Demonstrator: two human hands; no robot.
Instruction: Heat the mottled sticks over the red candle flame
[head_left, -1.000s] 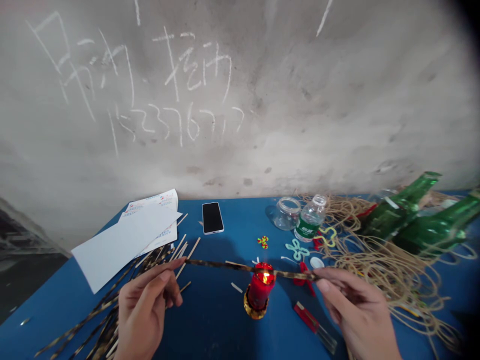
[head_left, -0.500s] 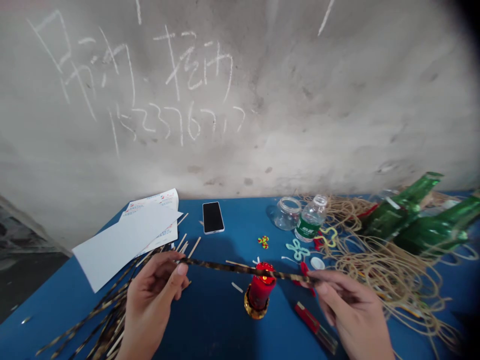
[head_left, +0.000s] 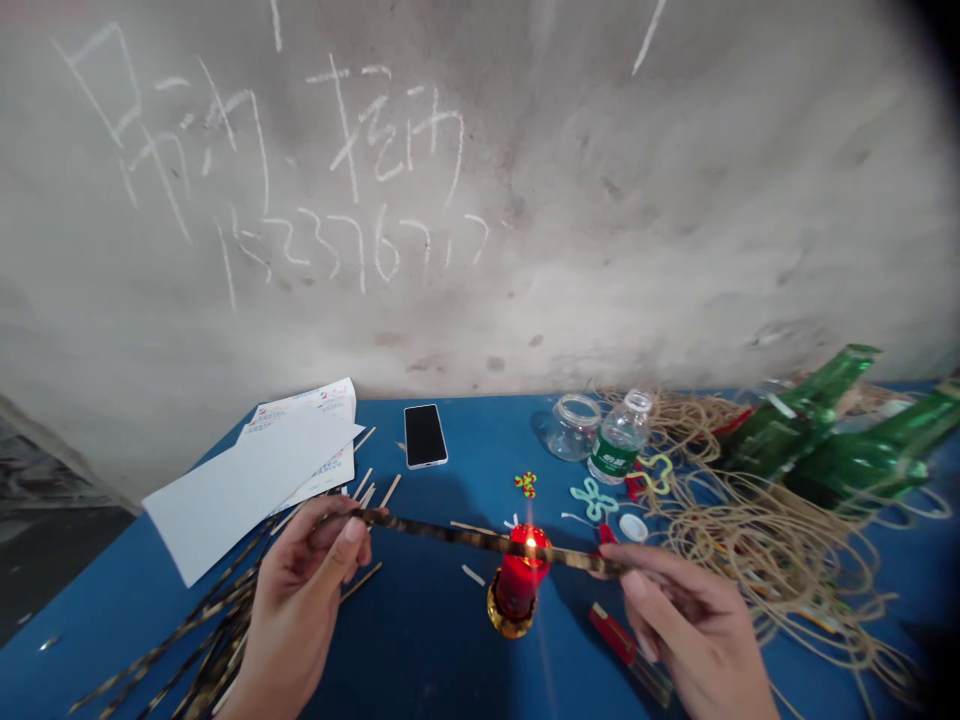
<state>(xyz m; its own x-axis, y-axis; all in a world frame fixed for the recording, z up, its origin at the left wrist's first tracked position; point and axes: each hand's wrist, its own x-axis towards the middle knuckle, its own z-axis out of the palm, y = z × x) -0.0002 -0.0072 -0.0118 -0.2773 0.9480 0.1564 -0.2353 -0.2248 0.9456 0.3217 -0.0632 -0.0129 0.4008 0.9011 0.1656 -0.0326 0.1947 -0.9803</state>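
Observation:
A thin, scorched wooden stick point(head_left: 442, 533) runs level between my two hands. My left hand point(head_left: 296, 600) is closed on its left end, thumb against fingers. At the other end, my right hand point(head_left: 686, 625) pinches it the same way. The stick crosses over the top of a lit red candle point(head_left: 519, 582) in a gold holder point(head_left: 510, 622), and the flame shows right at it. Whether the stick touches the wax I cannot tell. Below my right hand lies a red-handled cutter or knife point(head_left: 628, 655). Dark-mottled sticks point(head_left: 199, 625) lie in a pile beside my left hand.
White sheets point(head_left: 247, 490) and a phone point(head_left: 425, 436) lie toward the wall. A glass jar point(head_left: 574, 430), a plastic bottle point(head_left: 619, 440) and a white cap point(head_left: 634, 527) stand right of centre. Tangled cord point(head_left: 765, 560) and green glass bottles point(head_left: 802, 420) fill the right.
My right hand has moved slightly left and down, with the stick's right end. The flame looks brighter at the stick. Both hands keep their hold.

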